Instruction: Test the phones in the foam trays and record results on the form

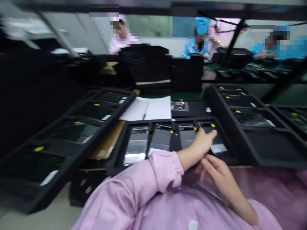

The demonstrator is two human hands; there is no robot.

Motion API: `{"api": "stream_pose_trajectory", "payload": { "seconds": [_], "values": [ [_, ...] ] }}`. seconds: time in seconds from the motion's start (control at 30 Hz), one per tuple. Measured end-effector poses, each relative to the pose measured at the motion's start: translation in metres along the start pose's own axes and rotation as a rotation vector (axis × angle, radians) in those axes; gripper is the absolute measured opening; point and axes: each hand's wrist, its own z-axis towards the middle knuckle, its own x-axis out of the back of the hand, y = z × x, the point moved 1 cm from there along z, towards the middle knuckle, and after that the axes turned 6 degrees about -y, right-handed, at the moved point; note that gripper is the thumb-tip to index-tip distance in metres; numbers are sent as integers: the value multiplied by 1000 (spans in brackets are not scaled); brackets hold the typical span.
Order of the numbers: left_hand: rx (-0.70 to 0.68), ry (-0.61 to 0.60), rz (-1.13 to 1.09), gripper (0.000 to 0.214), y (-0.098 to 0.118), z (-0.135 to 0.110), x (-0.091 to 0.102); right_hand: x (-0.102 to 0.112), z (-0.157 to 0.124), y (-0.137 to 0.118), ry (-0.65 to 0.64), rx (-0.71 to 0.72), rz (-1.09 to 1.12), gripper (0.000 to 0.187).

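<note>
1. Along the left, a black tray sits angled, its rim just beside a notebook with a blue pen on it.
2. Right of that, a second tray runs across in front of the person, its compartments holding bagged panels.
3. At that tray's right end, the left hand lies over a panel, fingers together; whether it grips, I cannot tell.
4. Just below, the right hand sits by the tray's front edge, fingers apart, holding nothing, with room around it.
5. Farther right, a third tray stands near the second's corner.
6. Beyond stacked black cases, a co-worker in blue sits across the desk.
</note>
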Motion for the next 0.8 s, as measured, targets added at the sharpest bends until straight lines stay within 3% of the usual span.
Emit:
{"api": "stream_pose_trajectory", "payload": {
  "seconds": [0.07,0.13,0.17,0.23,0.3,0.4,0.5,0.53,0.63,0.7,0.8],
  "values": [
    [-110,45,10,67,11,-35,23,3,2,-7,-42,8,-139,47],
    [-401,18,25,68,21,-81,54,0,8,-23,-130,56,-278,46],
    [-569,73,84,63,23,-107,73,-5,12,-35,-176,90,-344,46],
    [-856,308,263,53,23,-158,116,-23,20,-66,-287,162,-481,45],
    [-991,668,390,47,18,-203,164,-49,31,-98,-420,223,-640,41],
    [-907,1214,399,33,10,-258,242,-97,68,-140,-577,329,-875,27],
    [-592,1472,578,33,5,-297,315,-154,135,-165,-628,465,-1052,22],
    [-493,1433,703,34,4,-304,337,-175,161,-169,-591,501,-1110,24],
    [-397,1252,1023,38,2,-316,387,-238,233,-172,-397,478,-1232,26],
    [-380,1101,1154,41,4,-317,408,-275,268,-166,-337,473,-1275,39],
    [-346,889,1248,45,14,-314,425,-316,297,-154,-295,445,-1329,64]
  ]
}}
